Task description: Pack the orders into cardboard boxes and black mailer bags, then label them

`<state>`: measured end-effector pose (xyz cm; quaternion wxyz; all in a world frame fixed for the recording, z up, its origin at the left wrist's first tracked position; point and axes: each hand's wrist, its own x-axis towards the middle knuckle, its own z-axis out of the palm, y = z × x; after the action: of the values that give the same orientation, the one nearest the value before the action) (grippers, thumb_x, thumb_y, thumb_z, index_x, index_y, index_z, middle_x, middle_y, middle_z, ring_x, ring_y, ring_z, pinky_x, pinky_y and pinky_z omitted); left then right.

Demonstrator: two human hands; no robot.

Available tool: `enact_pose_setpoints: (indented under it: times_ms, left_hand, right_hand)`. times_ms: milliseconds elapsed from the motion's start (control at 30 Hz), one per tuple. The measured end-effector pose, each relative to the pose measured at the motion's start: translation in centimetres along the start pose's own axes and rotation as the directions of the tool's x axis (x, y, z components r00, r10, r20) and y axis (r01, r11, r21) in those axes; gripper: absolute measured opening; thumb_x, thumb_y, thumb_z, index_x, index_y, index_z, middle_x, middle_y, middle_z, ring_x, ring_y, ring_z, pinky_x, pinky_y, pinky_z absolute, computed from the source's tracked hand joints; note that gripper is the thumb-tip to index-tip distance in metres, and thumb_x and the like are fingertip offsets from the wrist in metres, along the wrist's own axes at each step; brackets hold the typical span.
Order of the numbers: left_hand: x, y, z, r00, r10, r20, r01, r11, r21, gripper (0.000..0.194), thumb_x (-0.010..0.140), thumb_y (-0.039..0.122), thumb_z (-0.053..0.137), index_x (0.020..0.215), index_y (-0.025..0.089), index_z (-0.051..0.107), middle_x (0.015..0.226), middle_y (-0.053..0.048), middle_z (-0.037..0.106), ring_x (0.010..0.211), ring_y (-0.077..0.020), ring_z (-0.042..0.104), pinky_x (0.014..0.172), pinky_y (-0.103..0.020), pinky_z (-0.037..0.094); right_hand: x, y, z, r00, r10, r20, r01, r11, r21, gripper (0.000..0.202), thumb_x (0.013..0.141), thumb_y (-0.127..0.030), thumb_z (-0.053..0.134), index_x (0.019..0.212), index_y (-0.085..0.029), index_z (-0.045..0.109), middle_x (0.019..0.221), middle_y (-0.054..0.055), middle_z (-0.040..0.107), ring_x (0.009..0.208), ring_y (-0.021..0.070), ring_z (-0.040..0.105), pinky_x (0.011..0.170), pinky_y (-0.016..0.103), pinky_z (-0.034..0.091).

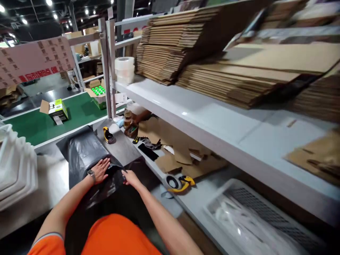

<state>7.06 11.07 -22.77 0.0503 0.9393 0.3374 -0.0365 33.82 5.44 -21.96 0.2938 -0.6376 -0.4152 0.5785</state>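
A glossy black plastic bag [85, 150] lies over the metal worktable, wrapped around something bulky and box-shaped whose contents are hidden. My left hand [100, 170], with a watch on its wrist, rests flat on the bag with fingers stretched out. Just to its right, my right hand [130, 177] is closed on the edge of the black plastic; its fingertips are partly hidden. Beyond the bag, a yellow-and-black tape dispenser [108, 135] stands on the metal table.
White trays [17, 166] are stacked at left. Behind runs a green conveyor [77, 109] with an opened carton [57, 110] on it. To the right, a shelf [186, 113] holds flattened cardboard [164, 46]; below it are a second tape dispenser [180, 184] and a plastic basket [265, 205].
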Motion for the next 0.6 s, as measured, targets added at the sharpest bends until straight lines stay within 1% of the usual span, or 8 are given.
enact_pose_setpoints:
  times_ms: [67, 133, 200, 267, 333, 400, 500, 600]
  left_hand:
    - [0.7, -0.7, 2.0, 0.999, 0.026, 0.018, -0.025, 0.999, -0.043, 0.082, 0.101, 0.035, 0.052, 0.173, 0.004, 0.028, 0.183, -0.022, 0.023, 0.173, -0.031, 0.019, 0.141, -0.05, 0.016]
    - [1.2, -0.8, 3.4, 1.0, 0.008, 0.016, -0.007, 0.996, -0.088, 0.08, 0.1, 0.03, 0.049, 0.172, 0.002, 0.03, 0.182, -0.022, 0.028, 0.172, -0.0301, 0.023, 0.141, -0.047, 0.017]
    - [1.3, -0.6, 3.7, 1.0, 0.013, 0.02, -0.011, 0.992, -0.123, 0.076, 0.099, 0.023, 0.047, 0.171, 0.001, 0.034, 0.181, -0.022, 0.03, 0.171, -0.03, 0.025, 0.14, -0.046, 0.02]
    - [0.1, -0.6, 3.2, 0.997, 0.066, 0.037, -0.06, 0.987, -0.147, 0.074, 0.098, 0.018, 0.045, 0.171, 0.004, 0.036, 0.18, -0.02, 0.034, 0.169, -0.0283, 0.032, 0.138, -0.044, 0.027]
    - [-2.9, -1.3, 2.3, 0.993, 0.113, 0.024, -0.108, 0.983, -0.147, 0.069, 0.103, 0.016, 0.041, 0.172, 0.012, 0.037, 0.177, -0.017, 0.041, 0.164, -0.0247, 0.043, 0.134, -0.041, 0.037]
    - [-7.4, -2.6, 1.6, 0.991, 0.123, -0.052, -0.128, 0.985, -0.113, 0.065, 0.108, 0.014, 0.036, 0.172, 0.021, 0.037, 0.174, -0.013, 0.048, 0.16, -0.0213, 0.049, 0.132, -0.041, 0.041]
    - [-14.8, -5.2, 1.9, 0.977, 0.102, -0.186, -0.107, 0.994, -0.022, 0.069, 0.107, 0.006, 0.038, 0.172, 0.029, 0.036, 0.176, -0.01, 0.046, 0.166, -0.0231, 0.039, 0.136, -0.051, 0.034]
    - [-19.4, -6.6, 3.4, 0.979, 0.113, -0.168, -0.109, 0.993, 0.033, 0.077, 0.104, 0.001, 0.038, 0.173, 0.034, 0.033, 0.176, -0.006, 0.047, 0.167, -0.0221, 0.037, 0.137, -0.054, 0.028]
  right_hand:
    - [0.0, -1.3, -0.2, 0.996, 0.085, 0.013, -0.086, 0.995, 0.05, 0.035, 0.104, -0.033, 0.068, 0.072, -0.017, 0.065, 0.056, 0.004, 0.069, 0.046, 0.0153, 0.066, 0.039, 0.018, 0.043]
    - [0.5, -3.1, -0.1, 0.99, 0.144, 0.014, -0.144, 0.982, 0.125, 0.033, 0.104, -0.032, 0.069, 0.075, -0.018, 0.063, 0.056, 0.003, 0.069, 0.044, 0.0133, 0.064, 0.038, 0.016, 0.04]
    - [1.4, -5.1, 0.2, 0.982, 0.19, 0.002, -0.186, 0.959, 0.215, 0.033, 0.106, -0.032, 0.067, 0.076, -0.019, 0.06, 0.055, 0.001, 0.067, 0.043, 0.0112, 0.061, 0.037, 0.016, 0.039]
    - [2.6, -6.9, 0.6, 0.973, 0.231, -0.009, -0.217, 0.927, 0.305, 0.036, 0.109, -0.03, 0.061, 0.074, -0.02, 0.057, 0.054, 0.0, 0.064, 0.043, 0.0093, 0.056, 0.037, 0.015, 0.038]
    - [3.7, -8.5, 0.9, 0.963, 0.271, -0.006, -0.248, 0.891, 0.38, 0.039, 0.11, -0.027, 0.056, 0.072, -0.02, 0.054, 0.053, -0.001, 0.06, 0.042, 0.0082, 0.052, 0.037, 0.015, 0.036]
    - [4.7, -9.6, 1.2, 0.952, 0.307, 0.01, -0.28, 0.853, 0.441, 0.039, 0.111, -0.026, 0.054, 0.072, -0.021, 0.052, 0.052, -0.003, 0.056, 0.041, 0.0074, 0.048, 0.036, 0.014, 0.034]
    - [6.0, -11.0, 1.4, 0.937, 0.348, 0.042, -0.32, 0.801, 0.506, 0.038, 0.11, -0.025, 0.054, 0.073, -0.022, 0.05, 0.052, -0.004, 0.054, 0.041, 0.0067, 0.045, 0.036, 0.014, 0.031]
    - [7.0, -11.9, 1.6, 0.925, 0.372, 0.072, -0.347, 0.755, 0.557, 0.036, 0.11, -0.024, 0.053, 0.074, -0.022, 0.048, 0.053, -0.006, 0.051, 0.04, 0.0059, 0.042, 0.036, 0.012, 0.029]
